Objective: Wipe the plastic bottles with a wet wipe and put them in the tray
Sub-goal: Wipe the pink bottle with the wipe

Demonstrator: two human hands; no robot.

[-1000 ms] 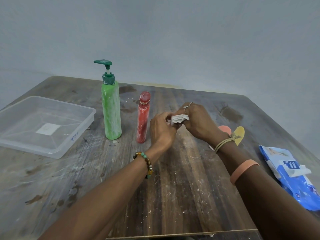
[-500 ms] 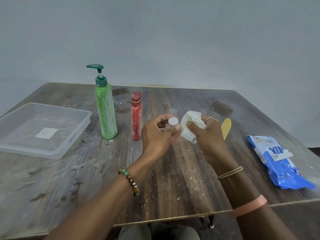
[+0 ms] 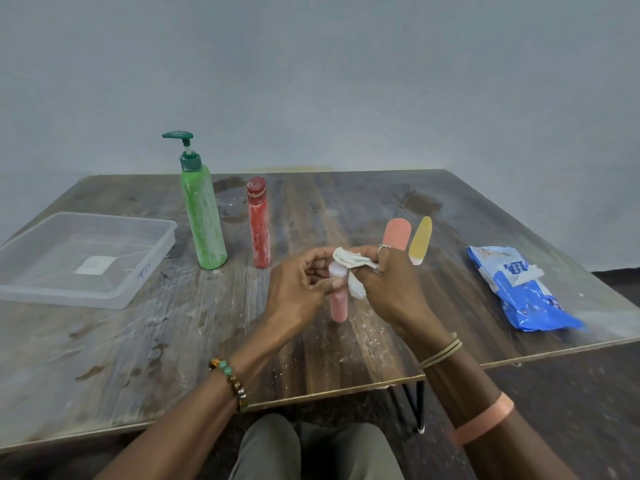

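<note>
With left hand (image 3: 298,289), gripping small pink bottle (image 3: 338,308) just under its top, upright over middle of table (image 3: 346,209). Likely light, stiff, smooth, slippery once wet; better to hold firmly at upper body. With right hand (image 3: 391,289), pinching crumpled wet wipe (image 3: 351,263) over top. Wrists lifted, forearms stretched from near edge. Tray (image 3: 152,271) at left, well apart.

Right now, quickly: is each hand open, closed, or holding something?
Left hand: closed around the small pink bottle.
Right hand: closed on the wet wipe, held against the bottle's top.
</note>
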